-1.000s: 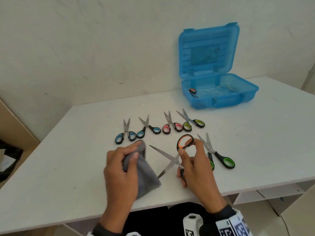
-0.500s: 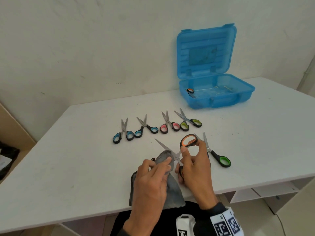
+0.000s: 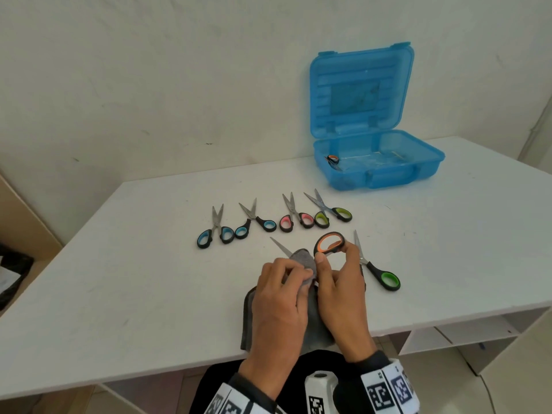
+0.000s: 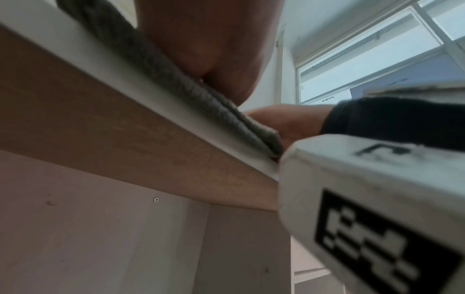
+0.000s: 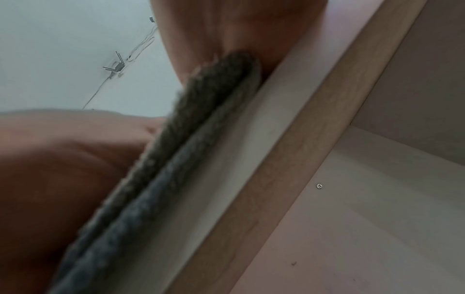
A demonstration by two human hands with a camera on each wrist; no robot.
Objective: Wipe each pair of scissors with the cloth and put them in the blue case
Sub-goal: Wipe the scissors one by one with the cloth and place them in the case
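Cloth (image 3: pixel 303 258) just went from hanging off to the side to wrapped over the orange scissors (image 3: pixel 328 245) blade, so wiping's started. Left hand (image 3: pixel 277 297) grip pinches cloth, right hand (image 3: pixel 340 282) grip curls round the handle.

A translucent blue plastic case (image 3: pixel 388 171) stands on the plain white worktop (image 3: pixel 119 279), and the folded fleecy cloth (image 3: pixel 301 258) is dark grey. The steel-bladed scissors have black handles lined in orange (image 3: pixel 329 242), bright green (image 3: pixel 385 276), lime (image 3: pixel 334 215), pink (image 3: pixel 295 219) or sky blue (image 3: pixel 216 233). Both wrist bands (image 3: pixel 388 389) carry black-and-white square marker patterns.
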